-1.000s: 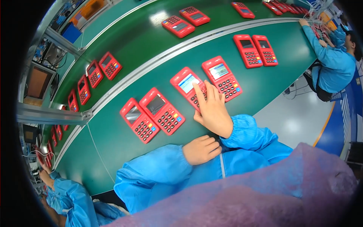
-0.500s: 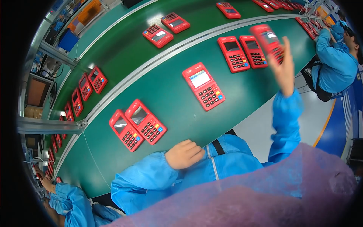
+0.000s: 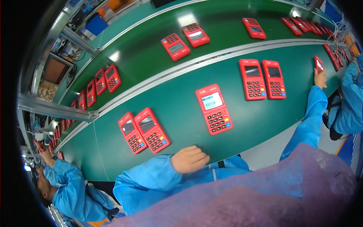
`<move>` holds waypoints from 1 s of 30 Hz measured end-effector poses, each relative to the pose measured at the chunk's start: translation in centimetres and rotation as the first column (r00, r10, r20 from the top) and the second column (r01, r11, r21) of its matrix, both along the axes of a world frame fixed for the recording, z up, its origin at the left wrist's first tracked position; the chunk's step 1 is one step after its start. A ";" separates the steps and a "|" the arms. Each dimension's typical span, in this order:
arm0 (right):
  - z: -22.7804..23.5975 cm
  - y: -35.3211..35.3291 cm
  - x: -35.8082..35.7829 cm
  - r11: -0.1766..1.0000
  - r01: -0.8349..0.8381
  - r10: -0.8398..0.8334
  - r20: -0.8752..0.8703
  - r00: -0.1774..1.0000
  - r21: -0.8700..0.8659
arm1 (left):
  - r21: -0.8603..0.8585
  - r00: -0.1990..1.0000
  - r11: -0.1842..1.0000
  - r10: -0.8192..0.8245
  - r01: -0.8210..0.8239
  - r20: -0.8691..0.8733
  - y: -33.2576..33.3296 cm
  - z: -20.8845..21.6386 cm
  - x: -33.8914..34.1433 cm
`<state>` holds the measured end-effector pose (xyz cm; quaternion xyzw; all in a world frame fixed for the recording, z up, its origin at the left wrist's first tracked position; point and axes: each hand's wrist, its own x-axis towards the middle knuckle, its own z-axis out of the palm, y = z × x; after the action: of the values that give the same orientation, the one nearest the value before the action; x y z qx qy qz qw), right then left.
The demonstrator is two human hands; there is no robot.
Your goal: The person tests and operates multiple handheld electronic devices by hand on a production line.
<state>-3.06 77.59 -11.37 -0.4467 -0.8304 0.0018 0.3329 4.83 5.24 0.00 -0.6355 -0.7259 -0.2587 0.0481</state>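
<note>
At the right end of the green bench, my right hand (image 3: 320, 79) grips a red card payment terminal (image 3: 319, 65) by its lower part, my arm stretched far out. My left hand (image 3: 190, 159) rests near the front edge, palm down, its fingers curled in and nothing showing in them. Just beyond it lies a red terminal with its screen lit (image 3: 214, 109). Left of that, a pair of terminals (image 3: 154, 131) lie side by side with dark screens. Another dark-screened pair (image 3: 252, 79) lies to the right, between the lit one and my right hand.
Behind a metal rail (image 3: 196, 62), a darker green belt (image 3: 143, 49) carries several more red terminals (image 3: 176, 47). A metal post (image 3: 56, 108) juts in at the left. One co-worker (image 3: 75, 189) sits to my left; another person's blue sleeve (image 3: 349, 98) is at the right, near terminals with cables.
My right hand has carried its terminal farther right along the bench, away from the right-hand pair. My left hand stays by the front edge. The view has shifted.
</note>
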 end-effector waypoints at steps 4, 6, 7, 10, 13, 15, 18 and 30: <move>1.0 -2.2 -1.1 0.893 0.071 -0.101 0.043 0.994 0.445 | -0.033 0.939 0.999 0.001 -0.013 -0.345 -0.7 4.3 -1.8; 3.4 -4.7 -2.2 0.893 -0.081 0.091 -0.002 0.996 0.443 | -0.180 0.879 0.947 0.161 -0.265 -0.449 -1.4 6.6 -4.4; 5.1 -5.4 -1.3 0.861 -0.201 0.248 -0.040 0.968 0.467 | -0.125 0.848 0.945 0.207 -0.302 -0.487 -0.2 8.1 -8.1; 10.4 -18.0 -4.1 0.753 -0.486 0.589 -0.124 0.799 0.443 | -0.167 0.559 0.784 0.258 -0.598 -0.788 1.2 8.1 -18.6; 13.9 -27.9 -3.2 0.586 -0.752 0.810 -0.211 0.547 0.303 | -0.253 0.471 0.547 0.306 -0.798 -0.827 2.1 4.8 -27.9; 15.6 -32.1 -0.8 0.527 -0.806 0.849 -0.210 0.485 0.269 | -0.358 0.487 0.404 0.283 -0.842 -0.827 3.3 3.2 -31.6; 17.6 -35.7 3.9 0.476 -0.850 0.878 -0.175 0.446 0.224 | -0.429 0.535 0.377 0.249 -0.821 -0.807 4.6 2.4 -33.3; 12.5 -43.1 10.1 0.004 -0.797 0.955 -0.235 0.183 -0.604 | -0.245 0.758 0.735 0.652 -0.633 -0.002 0.0 7.0 -16.4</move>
<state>6.99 34.48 1.14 0.1015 -0.8998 0.4240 -0.0144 -11.56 5.26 7.00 -0.3351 -0.9268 -0.1668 0.0299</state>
